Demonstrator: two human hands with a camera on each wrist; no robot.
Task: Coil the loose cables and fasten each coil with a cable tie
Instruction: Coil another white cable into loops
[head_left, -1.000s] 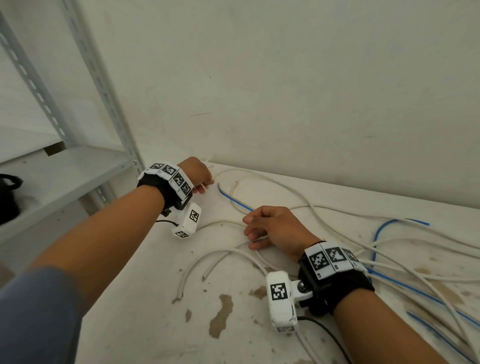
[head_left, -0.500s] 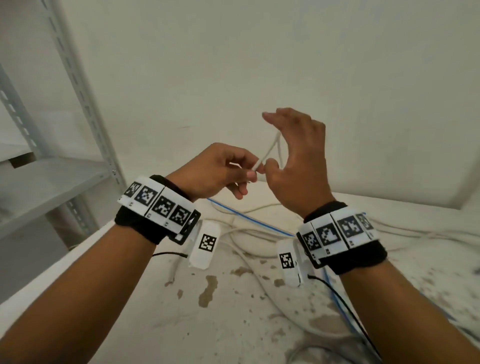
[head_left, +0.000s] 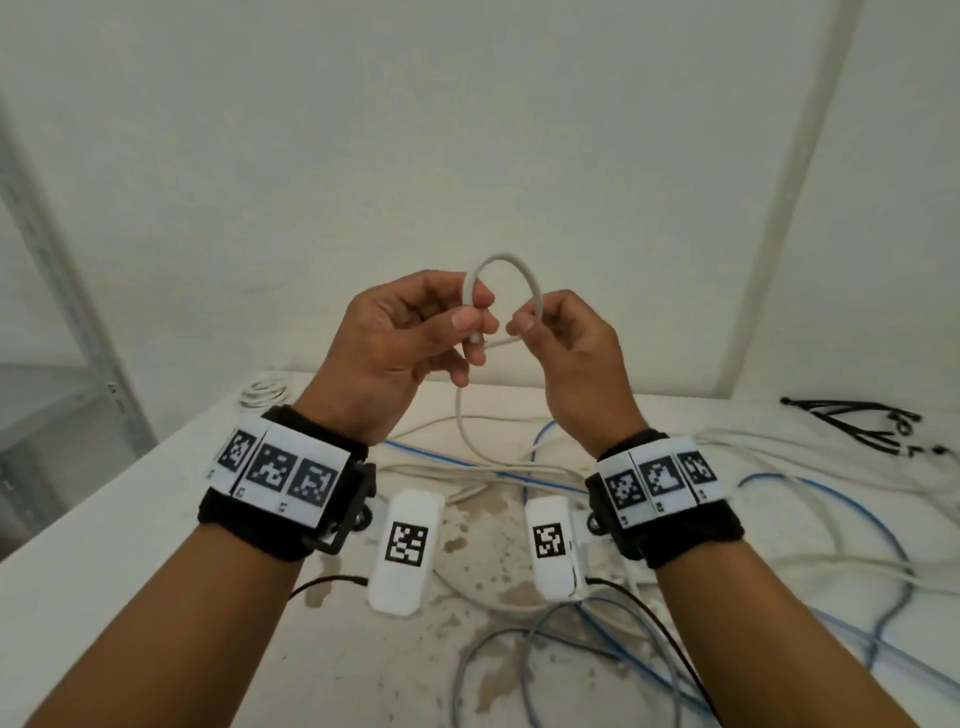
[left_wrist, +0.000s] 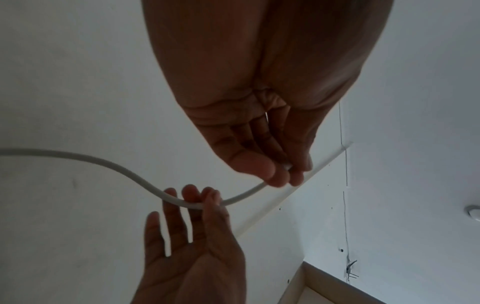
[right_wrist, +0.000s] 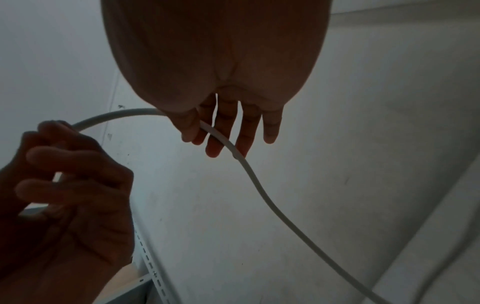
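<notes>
Both hands are up above the bench (head_left: 111, 525), bending a white cable (head_left: 519, 270) into a small loop. The left hand (head_left: 395, 348) pinches the cable's end and the right hand (head_left: 566, 348) pinches the loop's other side, so each grip is closed on it. Rest of it trails down to the bench.

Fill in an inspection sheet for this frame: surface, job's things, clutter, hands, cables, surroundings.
Surface: white table, stained and chipped.
Job's things: white cable bent into one raised loop; black cable ties at the table's far right; a finished white coil at the far left.
Clutter: nothing seen.
Hands: left hand pinches the cable end; right hand pinches the loop's other side.
Cables: loose white and blue cables tangled over the table.
Surroundings: white wall; metal shelf on the left.
</notes>
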